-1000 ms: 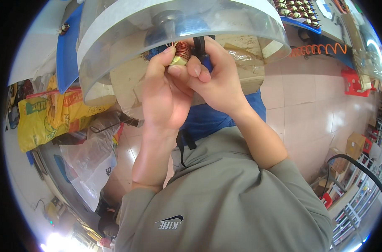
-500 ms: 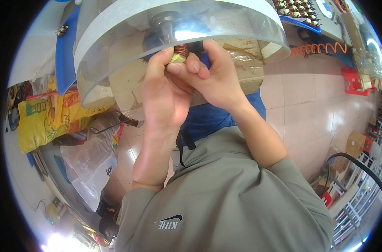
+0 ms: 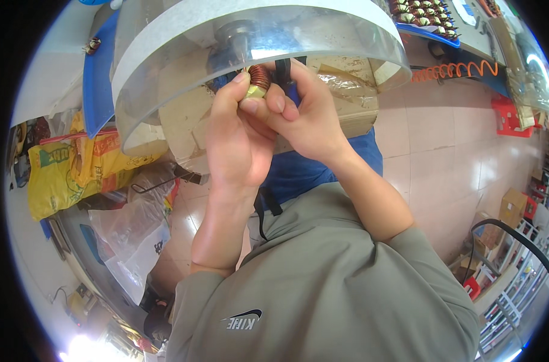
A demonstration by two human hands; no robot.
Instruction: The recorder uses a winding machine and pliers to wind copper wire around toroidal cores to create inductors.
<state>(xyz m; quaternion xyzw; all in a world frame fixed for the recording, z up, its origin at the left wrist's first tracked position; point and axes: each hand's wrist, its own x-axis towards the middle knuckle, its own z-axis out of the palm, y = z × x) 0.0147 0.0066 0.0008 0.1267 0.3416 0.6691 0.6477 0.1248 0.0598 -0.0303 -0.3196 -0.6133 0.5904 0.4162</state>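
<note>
A small copper-wound coil (image 3: 259, 77) with pale yellow tape at its lower end is held under a clear curved guard (image 3: 268, 51). My left hand (image 3: 241, 130) pinches it from the left with thumb and fingers. From the right, my right hand (image 3: 304, 111) grips the same coil, its thumb near the yellow tape (image 3: 255, 92). The fingertips of both hands meet around it. Just beyond the coil, seen through the guard, is a round metal spindle-like part (image 3: 241, 39). Thin wire ends seem to rise at the coil's left side.
A blue tray (image 3: 430, 33) at the far right carries several similar coils. Another blue tray (image 3: 99, 84) stands at the left, a single coil by it. An orange coiled hose (image 3: 455, 71) hangs at right. Yellow bags (image 3: 63, 175) lie at left; cardboard (image 3: 353, 108) is beneath my hands.
The coil has tilted slightly and shows more of its copper winding. Both hands still hold it, with small finger shifts. The view has moved a little, so the guard appears slightly shifted.
</note>
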